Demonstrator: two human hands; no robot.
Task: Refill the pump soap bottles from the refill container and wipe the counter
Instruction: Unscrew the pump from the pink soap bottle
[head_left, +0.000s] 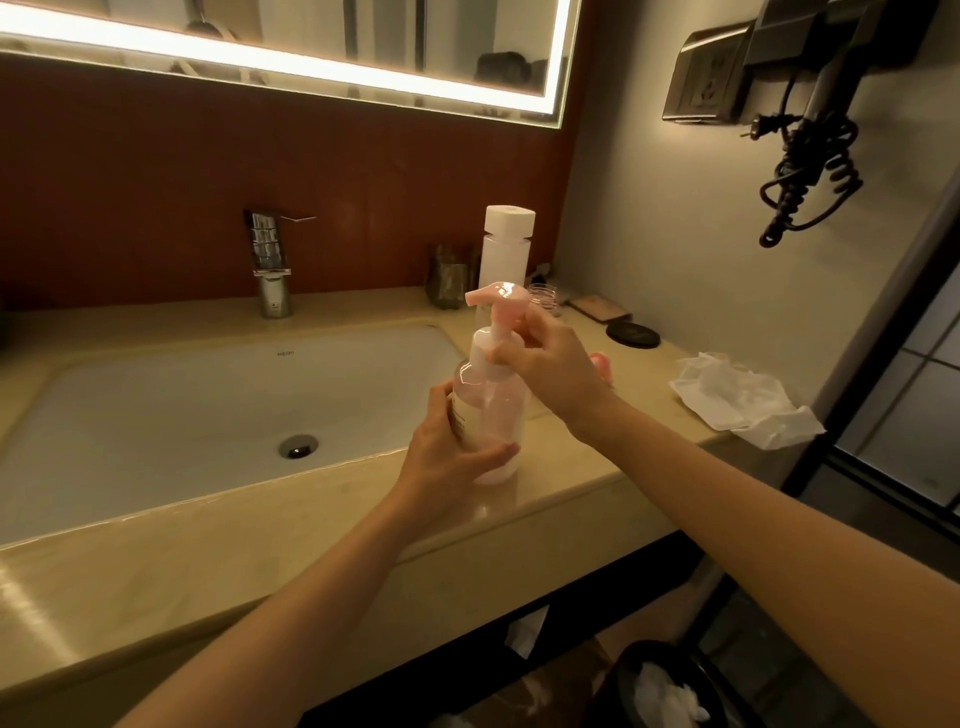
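Pink-tinted pump soap bottle (491, 415) stands on the worktop (311, 525) at the basin's (208, 405) 3 o'clock, left hand (447, 457) wrapped round its body to steady it while fingers (506, 354) of the right hand (550, 374) pinch the collar, probably to twist the pump.

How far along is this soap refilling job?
Nothing looks clearly finished: I cannot tell how full the pump bottle is. In hand: the left hand holds its body while the right hand grips the pump collar. To do: the capped refill container stands behind it, and the crumpled wipe lies on the counter, so wiping seems undone.
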